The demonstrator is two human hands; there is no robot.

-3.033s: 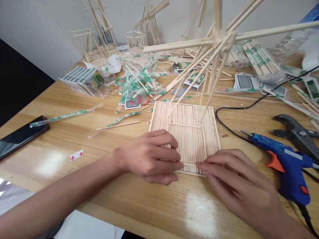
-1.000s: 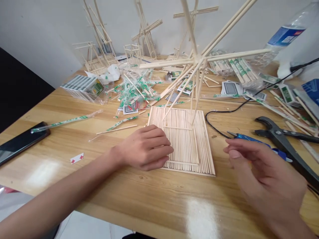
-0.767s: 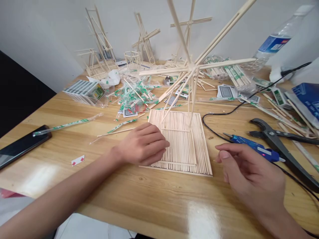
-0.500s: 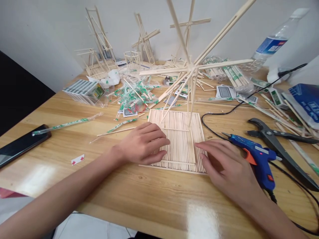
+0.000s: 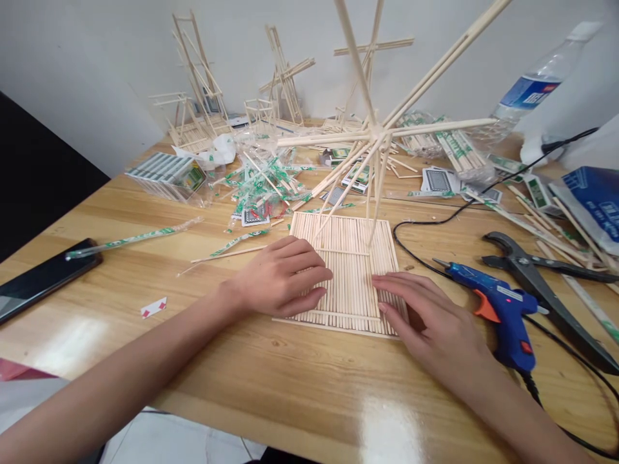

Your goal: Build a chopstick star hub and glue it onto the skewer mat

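A square mat of pale wooden sticks (image 5: 345,283) lies on the table between my hands, with thin sticks forming a raised rectangle on it. From its far part rises a stand of sticks topped by a wheel of spokes (image 5: 377,133). My left hand (image 5: 285,277) rests over the mat's left side, loosely bent, thumb apart from the fingers; what its fingertips touch is partly hidden. My right hand (image 5: 423,309) lies over the right side, its fingertips at the rectangle's right-hand stick (image 5: 374,293), thumb and fingers apart.
To the right are a blue glue gun (image 5: 498,303), its black cord and large pliers (image 5: 541,283). A phone (image 5: 46,280) lies at left. Behind are torn wrappers (image 5: 271,177), boxed packs (image 5: 167,174), stick models (image 5: 285,77) and a plastic bottle (image 5: 536,84).
My right hand has shifted a little left, its fingertips now at the rectangle's right-hand stick. My left hand stays almost in place. The view has shifted slightly.
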